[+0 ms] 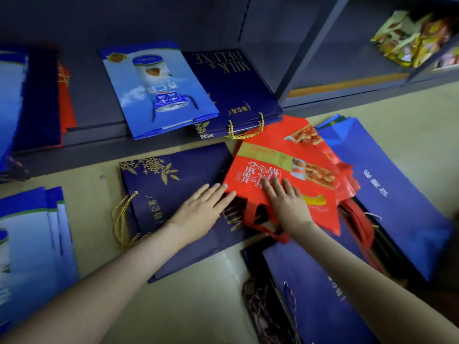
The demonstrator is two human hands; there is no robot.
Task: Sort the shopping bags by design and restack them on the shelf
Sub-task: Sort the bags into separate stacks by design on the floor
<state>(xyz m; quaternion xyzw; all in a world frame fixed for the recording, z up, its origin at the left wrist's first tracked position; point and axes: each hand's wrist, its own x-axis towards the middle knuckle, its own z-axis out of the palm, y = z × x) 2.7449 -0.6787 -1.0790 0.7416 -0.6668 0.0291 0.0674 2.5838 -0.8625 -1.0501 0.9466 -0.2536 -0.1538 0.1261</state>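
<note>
Shopping bags, part-sorted, on floor and low shelf.
Nearest, on the floor [198, 306]: a royal-blue bag [318, 294] at right and a stack of light-blue bags [32, 244] at left. Middle: the left hand [201, 211] rests flat on a navy gold-flower bag [173, 184], fingers straight, fingertips touching the edge of a red bag [273, 170]. The right hand [285, 202] lies flat on that red bag, fingers straight, gripping nothing. The red bag overlaps the navy one, with a large royal-blue bag [387, 194] just beside it at right. Beyond, on the shelf [94, 100]: a light-blue milk-tin bag [154, 88] beside a navy MILK DELUXE bag [231, 83], whose gold cord handles overhang the edge.
</note>
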